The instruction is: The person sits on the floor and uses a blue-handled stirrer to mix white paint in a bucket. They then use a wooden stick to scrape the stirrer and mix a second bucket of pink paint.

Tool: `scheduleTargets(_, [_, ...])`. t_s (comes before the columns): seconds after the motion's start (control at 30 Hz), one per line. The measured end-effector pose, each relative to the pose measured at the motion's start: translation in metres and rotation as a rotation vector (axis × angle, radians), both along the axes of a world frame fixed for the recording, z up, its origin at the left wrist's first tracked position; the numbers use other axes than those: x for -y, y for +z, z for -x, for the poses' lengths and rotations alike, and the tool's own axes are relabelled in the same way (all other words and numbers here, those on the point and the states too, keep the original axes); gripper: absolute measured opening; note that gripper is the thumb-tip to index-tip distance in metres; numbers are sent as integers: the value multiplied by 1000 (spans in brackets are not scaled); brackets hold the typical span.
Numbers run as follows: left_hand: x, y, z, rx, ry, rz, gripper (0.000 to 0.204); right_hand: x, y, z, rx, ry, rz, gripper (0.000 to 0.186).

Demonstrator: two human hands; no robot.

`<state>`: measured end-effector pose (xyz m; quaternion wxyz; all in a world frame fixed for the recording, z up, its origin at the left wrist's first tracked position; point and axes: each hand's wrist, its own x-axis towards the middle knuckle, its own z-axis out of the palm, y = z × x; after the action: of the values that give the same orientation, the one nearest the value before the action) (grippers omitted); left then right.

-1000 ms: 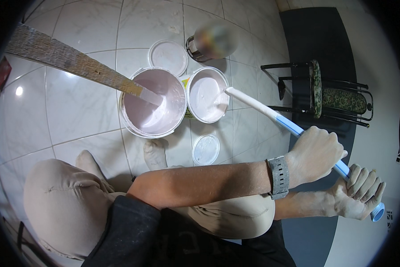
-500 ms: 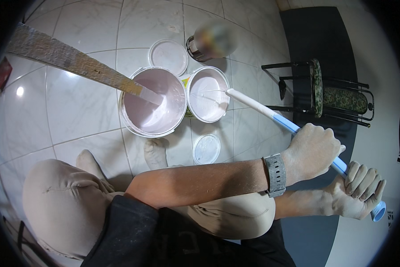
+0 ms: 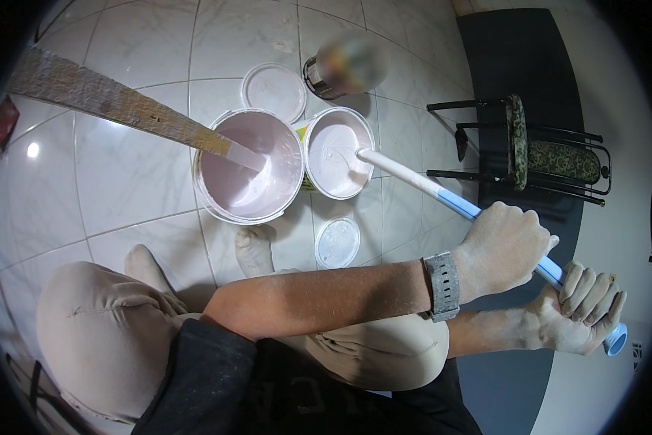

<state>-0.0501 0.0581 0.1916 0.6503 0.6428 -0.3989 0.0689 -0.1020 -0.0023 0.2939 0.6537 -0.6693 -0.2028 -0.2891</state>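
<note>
Both my hands are closed around a white and blue pole (image 3: 420,183) that slants across the right half of the view. My left hand (image 3: 507,250), dusted white and with a grey watch strap at the wrist, grips its blue middle. Nearer the hollow blue end, my right hand (image 3: 585,308) wraps round it, palm side showing. The pole's far white end reaches over the rim of the smaller bucket (image 3: 372,138), above pale pinkish paint (image 3: 333,148). Whatever is fixed to that end, if anything, is hard to make out.
Left of it stands a larger white bucket (image 3: 202,192), with a long paint-crusted board (image 3: 123,98) leaning in. Lids lie behind (image 3: 273,90) and in front (image 3: 337,243). A blurred round object (image 3: 347,65) stands beyond; a patterned chair (image 3: 518,145) is at right.
The pole has slid left and a little downward, its white end now inside the smaller bucket's rim. Both hands shifted slightly with it, keeping their grip.
</note>
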Motion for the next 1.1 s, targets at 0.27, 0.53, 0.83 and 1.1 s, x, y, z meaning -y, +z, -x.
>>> scheduleTargets(0.27, [7, -18, -3, -43, 12, 15, 21, -3, -13, -8, -9, -41, -93, 41])
scheduleTargets(0.53, [28, -124, -29, -233, 123, -52, 12, 26, -136, -50, -378, -54, -231, 31])
scheduleTargets(0.83, [20, -186, -32, -359, 127, -25, 13, 19, -205, -63, -437, 27, -75, 44])
scheduleTargets(1.1, [13, -93, -24, -143, 120, 66, 8, 4, -110, -48, -296, -204, -312, 49])
